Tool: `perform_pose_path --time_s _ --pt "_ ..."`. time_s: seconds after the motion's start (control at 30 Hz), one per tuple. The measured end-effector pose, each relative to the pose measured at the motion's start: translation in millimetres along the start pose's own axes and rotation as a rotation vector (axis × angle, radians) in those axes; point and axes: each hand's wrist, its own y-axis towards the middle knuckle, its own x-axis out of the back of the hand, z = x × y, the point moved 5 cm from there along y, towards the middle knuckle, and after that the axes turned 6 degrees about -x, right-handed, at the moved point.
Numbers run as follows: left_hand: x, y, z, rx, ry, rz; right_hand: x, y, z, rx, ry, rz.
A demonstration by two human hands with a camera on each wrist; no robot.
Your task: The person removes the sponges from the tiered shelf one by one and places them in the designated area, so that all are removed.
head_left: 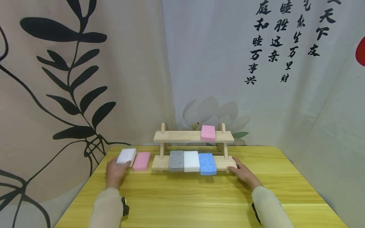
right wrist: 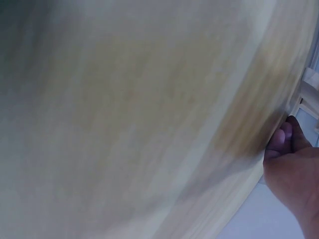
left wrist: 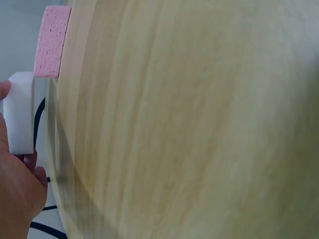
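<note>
Sponge (head_left: 126, 155), white, we find pinched in the curled left hand (head_left: 115, 173), just beside a pink block (head_left: 141, 161), while the right hand (head_left: 244, 174) grips the lower right end of the wooden rack (head_left: 179, 136).

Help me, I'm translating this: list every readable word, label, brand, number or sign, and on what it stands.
Backdrop, left to right:
"庭和睦万事兴"
"睦胜远亲"
"气能生万里财", top cropped
"天下友", below an unreadable stroke
Sponges, shelf: none readable.
</note>
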Motion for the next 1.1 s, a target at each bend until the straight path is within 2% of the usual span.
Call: perform_pose_path --time_s 0.17,0.53,1.1 --pt "-0.7 -4.9 -2.4 0.001 0.005 0.023 -0.6 -1.2 0.8 0.032 0.003 0.000" --pt "-2.8 -7.2 1.9 0.012 0.043 0.062 -1.7 -4.4 3.1 -0.025 0.003 -0.001" --pt "-0.3 -7.4 -0.2 -0.016 0.085 0.103 -0.8 -4.6 3.9 -0.023 -0.006 -0.005"
